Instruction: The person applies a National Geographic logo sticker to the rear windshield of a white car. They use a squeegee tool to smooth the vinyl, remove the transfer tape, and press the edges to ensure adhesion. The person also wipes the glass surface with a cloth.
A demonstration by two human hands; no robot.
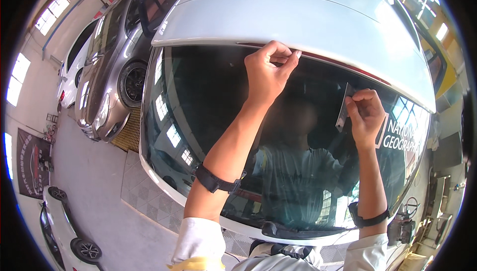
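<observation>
My left hand (pixel 267 75) is at the upper edge of a car's dark rear window (pixel 208 97), by the long red light strip (pixel 343 64). Its thumb and fingers are pinched together; what they hold, if anything, is too small to make out. Lower and to the right, my right hand (pixel 366 114) grips a thin, flat, silvery scraper blade (pixel 343 109) between thumb and fingers. The blade stands roughly upright in front of the glass; whether it touches the glass I cannot tell. Above the window spreads the pale silver-white roof (pixel 298 15).
White lettering (pixel 401 134) marks the window's right side, and a wiper (pixel 298 231) lies along its bottom. A brown car (pixel 112 67) and white cars (pixel 69 226) stand to the left. At the far right are a yellow vehicle (pixel 447 72) and workshop equipment (pixel 401 229).
</observation>
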